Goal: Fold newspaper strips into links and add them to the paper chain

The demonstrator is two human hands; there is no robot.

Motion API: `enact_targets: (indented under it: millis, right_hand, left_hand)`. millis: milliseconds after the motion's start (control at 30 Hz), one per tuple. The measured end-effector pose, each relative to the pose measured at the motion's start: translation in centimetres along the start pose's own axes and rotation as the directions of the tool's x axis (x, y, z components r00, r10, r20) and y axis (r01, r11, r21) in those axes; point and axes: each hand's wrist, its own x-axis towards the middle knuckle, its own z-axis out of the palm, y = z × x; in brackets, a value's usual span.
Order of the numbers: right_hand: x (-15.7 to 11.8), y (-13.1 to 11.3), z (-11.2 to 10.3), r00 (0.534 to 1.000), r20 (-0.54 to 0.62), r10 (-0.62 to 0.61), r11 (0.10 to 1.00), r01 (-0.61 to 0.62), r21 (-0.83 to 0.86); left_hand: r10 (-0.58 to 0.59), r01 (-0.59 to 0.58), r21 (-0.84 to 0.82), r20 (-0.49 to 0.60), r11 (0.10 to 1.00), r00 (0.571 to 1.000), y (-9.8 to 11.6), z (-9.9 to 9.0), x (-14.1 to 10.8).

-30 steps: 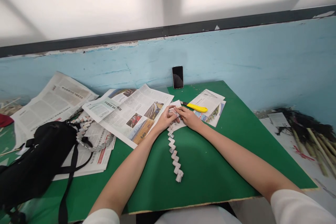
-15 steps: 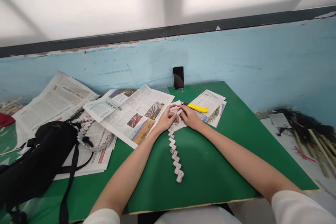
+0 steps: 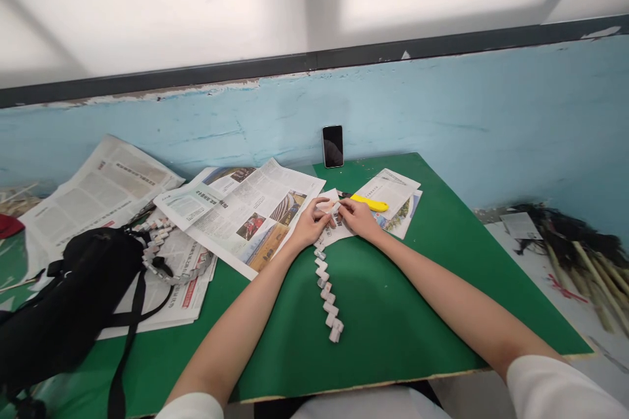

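Note:
A zigzag chain of folded paper (image 3: 327,296) runs down the green table towards me. My left hand (image 3: 309,225) is closed on its far end, thumb and fingers pinched together. Between both hands a small folded paper strip (image 3: 336,207) shows, and my right hand (image 3: 360,217) pinches it from the right. Fingers partly hide where the strip meets the chain. Under the hands lies a piece of printed paper (image 3: 339,232). Just beyond my right hand rests a yellow utility knife (image 3: 369,202).
Newspaper sheets (image 3: 230,215) spread to the left, with another paper chain (image 3: 189,273) beside a black bag (image 3: 83,275) with straps. A phone (image 3: 333,146) leans against the blue wall. Paper sheets (image 3: 393,190) lie right of the knife. Sticks (image 3: 597,275) lie beyond the table's right edge.
The right fingers have shifted slightly and uncover more of the folded strip and the paper beneath. The left hand keeps its pinch, and the chain on the table lies as before.

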Motion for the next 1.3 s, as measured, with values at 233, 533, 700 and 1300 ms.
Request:
enact_targets:
  millis: [233,533,700,1300]
  right_hand:
    - [-0.2,-0.2,-0.7,0.989,0.147,0.007,0.966,-0.044,0.255]
    - [0.5,1.1,-0.1,0.992,0.065,0.104,0.966,-0.116,0.229]
    - [0.6,1.6,-0.1,0.996,0.022,0.086,0.969,-0.089,0.229]
    - [0.0,-0.2,-0.2,0.998,0.061,0.029,0.99,-0.037,0.136]
  left_hand:
    - [0.021,-0.023,0.027,0.054,0.999,0.998,0.3,0.0,-0.2]
    - [0.043,-0.046,0.046,0.063,0.998,0.997,0.2,0.0,-0.2]
    - [0.036,-0.037,0.034,0.028,0.999,0.999,-0.1,0.2,0.0]
    - [-0.058,0.014,-0.177,-0.245,0.984,0.968,-0.9,-0.5,0.7]
